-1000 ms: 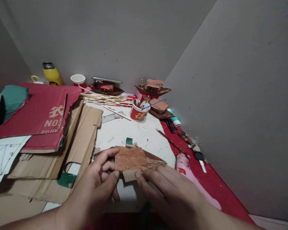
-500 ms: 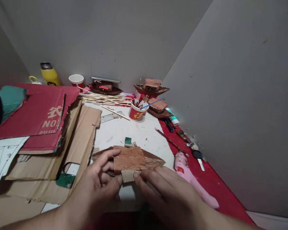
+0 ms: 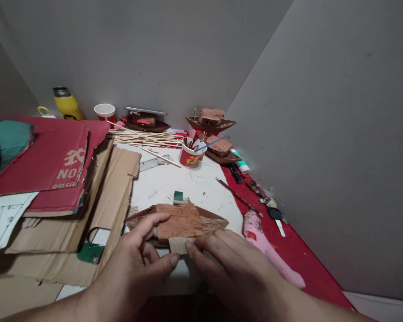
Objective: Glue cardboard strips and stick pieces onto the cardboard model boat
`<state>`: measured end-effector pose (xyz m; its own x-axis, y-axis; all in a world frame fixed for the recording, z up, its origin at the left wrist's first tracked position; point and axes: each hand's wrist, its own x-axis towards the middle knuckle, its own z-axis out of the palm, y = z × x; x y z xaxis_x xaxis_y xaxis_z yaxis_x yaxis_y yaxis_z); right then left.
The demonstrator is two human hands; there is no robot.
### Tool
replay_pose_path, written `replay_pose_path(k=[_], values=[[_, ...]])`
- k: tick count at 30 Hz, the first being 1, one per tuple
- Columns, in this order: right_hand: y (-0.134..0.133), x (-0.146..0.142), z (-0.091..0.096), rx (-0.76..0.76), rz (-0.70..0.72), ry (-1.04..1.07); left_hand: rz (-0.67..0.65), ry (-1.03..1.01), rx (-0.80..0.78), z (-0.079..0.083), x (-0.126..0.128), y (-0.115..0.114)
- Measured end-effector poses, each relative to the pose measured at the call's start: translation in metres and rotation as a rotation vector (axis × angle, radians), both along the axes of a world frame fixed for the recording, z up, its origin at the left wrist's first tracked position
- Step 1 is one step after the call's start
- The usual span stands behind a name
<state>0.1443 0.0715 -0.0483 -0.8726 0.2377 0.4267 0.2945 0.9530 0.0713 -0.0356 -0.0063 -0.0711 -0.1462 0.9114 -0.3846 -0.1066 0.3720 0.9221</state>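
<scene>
A small cardboard model boat (image 3: 179,220) with a reddish-brown painted top piece lies on the white work surface (image 3: 174,183) in front of me. My left hand (image 3: 134,264) curls round its left end, index finger on the top edge and thumb at a pale cardboard strip (image 3: 177,245) under the near edge. My right hand (image 3: 231,264) lies over the right near side, fingers stretched toward the same strip and touching it. A small green scrap (image 3: 178,197) sits just behind the boat.
Cardboard sheets, red (image 3: 50,161) and brown (image 3: 110,201), are piled at the left. At the back: a yellow bottle (image 3: 64,103), paper cups (image 3: 105,112) (image 3: 190,154), wooden sticks (image 3: 144,136), a ruler (image 3: 151,164), finished boat models (image 3: 211,120). A pink glue gun (image 3: 265,250) and tools lie on the red cloth at right.
My left thumb has slid right toward the pale strip and both hands closed in on the boat's near edge. The view shifted slightly; the boat sits a little further left.
</scene>
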Motion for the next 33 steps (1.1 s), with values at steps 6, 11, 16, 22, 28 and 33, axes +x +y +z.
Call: replay_pose_path(k=[6,11,16,22,28,33], values=[[0.003,-0.001,0.002,-0.076,-0.009,0.026,-0.007,0.001,0.0,0.002,0.0,0.0],[0.008,0.007,-0.001,-0.254,-0.041,0.039,-0.026,-0.039,-0.018,0.008,-0.001,0.004],[0.009,0.018,0.0,-0.387,-0.091,0.026,-0.012,-0.061,-0.032,0.016,-0.001,0.005],[0.008,0.02,0.003,-0.514,-0.167,-0.001,-0.039,-0.046,-0.06,0.014,-0.003,0.002],[0.008,0.015,0.005,-0.542,-0.22,-0.102,-0.048,-0.025,-0.058,0.01,-0.004,0.002],[0.009,0.011,0.008,-0.541,-0.262,-0.197,-0.046,0.006,-0.047,0.008,-0.004,0.0]])
